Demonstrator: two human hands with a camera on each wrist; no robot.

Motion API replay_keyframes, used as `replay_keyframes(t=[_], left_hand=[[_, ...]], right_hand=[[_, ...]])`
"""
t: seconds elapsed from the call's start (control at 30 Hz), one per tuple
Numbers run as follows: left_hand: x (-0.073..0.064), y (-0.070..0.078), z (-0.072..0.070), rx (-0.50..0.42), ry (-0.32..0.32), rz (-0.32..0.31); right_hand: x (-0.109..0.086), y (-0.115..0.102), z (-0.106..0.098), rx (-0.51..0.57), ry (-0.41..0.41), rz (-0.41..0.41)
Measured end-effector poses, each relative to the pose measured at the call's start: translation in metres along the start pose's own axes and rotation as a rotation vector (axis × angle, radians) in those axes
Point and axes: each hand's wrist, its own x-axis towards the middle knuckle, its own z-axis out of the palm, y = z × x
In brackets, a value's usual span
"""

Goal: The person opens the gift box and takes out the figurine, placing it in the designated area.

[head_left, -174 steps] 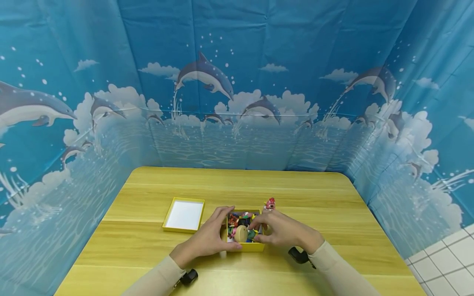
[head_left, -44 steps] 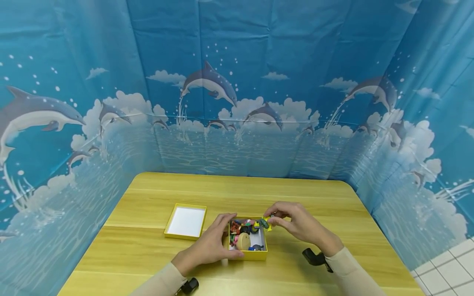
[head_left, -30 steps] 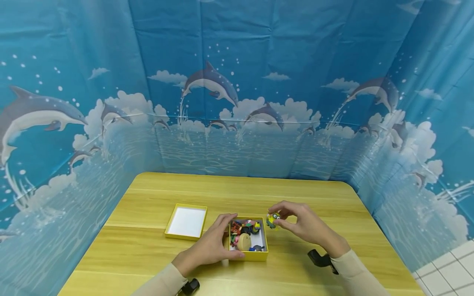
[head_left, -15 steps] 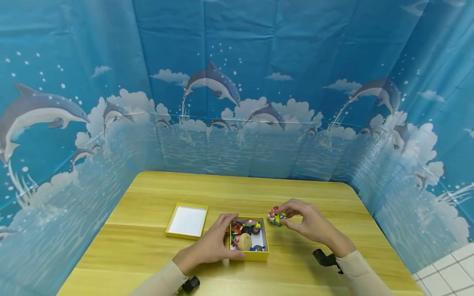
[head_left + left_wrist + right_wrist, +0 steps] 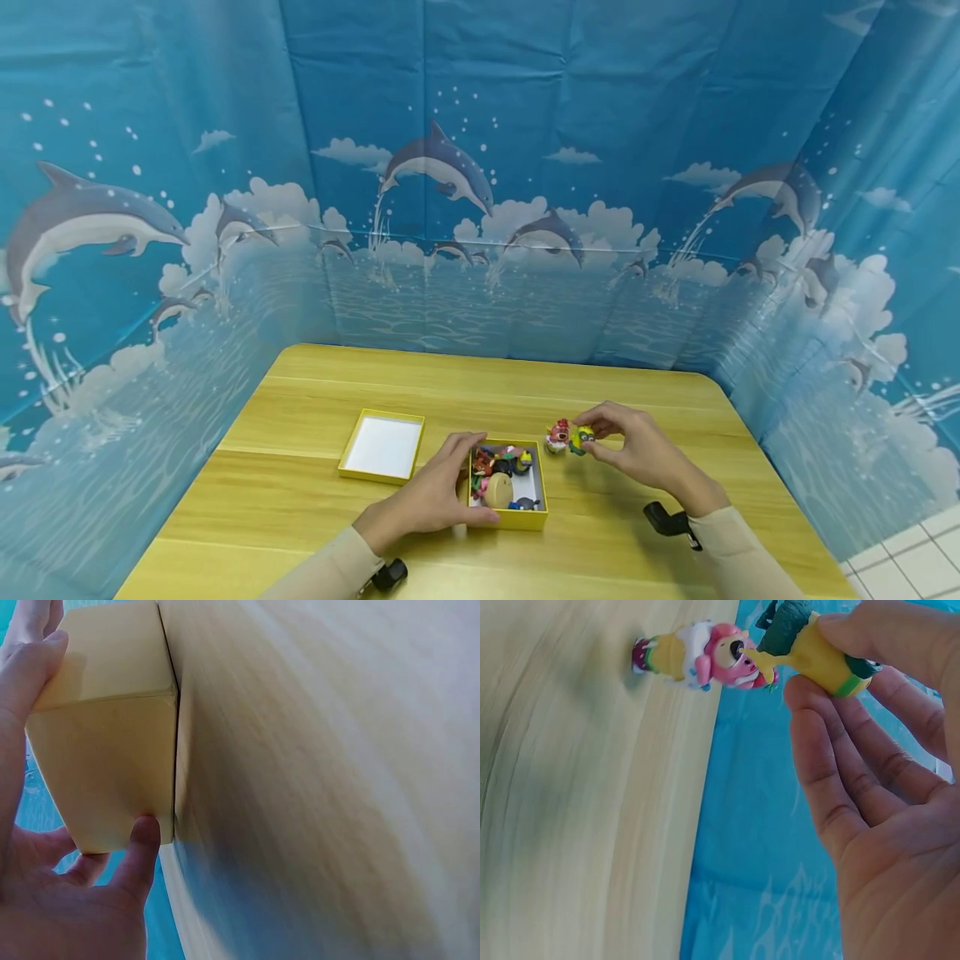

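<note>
My left hand [image 5: 429, 493] grips the yellow box [image 5: 517, 521], its thumb at the near side and its fingers at the far left corner. The left wrist view shows the fingers against the box's plain outer walls [image 5: 105, 757]. Just right of the box, my right hand [image 5: 637, 443] pinches a yellow and green toy figure [image 5: 817, 660] with goggle-like eyes between thumb and fingers. Beside that toy a pink bear figurine [image 5: 557, 437] stands upright on the table. Inside the box lie several small figures, among them a reddish-brown one [image 5: 482, 463] and a round beige piece [image 5: 498, 491].
A shallow yellow lid [image 5: 382, 447] with a white inside lies left of the box on the wooden table [image 5: 300, 517]. Dolphin-print curtains [image 5: 480, 292] hang along the back and both sides. White floor tiles [image 5: 911, 562] show at the lower right.
My right hand has lifted the yellow and green toy out of the box and carried it right, past the front of the pink bear to its right side. My left hand stays on the box.
</note>
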Motion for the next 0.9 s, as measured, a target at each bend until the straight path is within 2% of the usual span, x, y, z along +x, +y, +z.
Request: replay_keyframes(t=[0.43, 0.9], left_hand=[[0.0, -0.001, 0.001, -0.012, 0.0, -0.002], [0.0, -0.001, 0.002, -0.009, 0.007, 0.001]], right_hand=[[-0.006, 0.022, 0.004, 0.013, -0.008, 0.074], [-0.003, 0.038, 0.017, -0.011, -0.022, 0.115]])
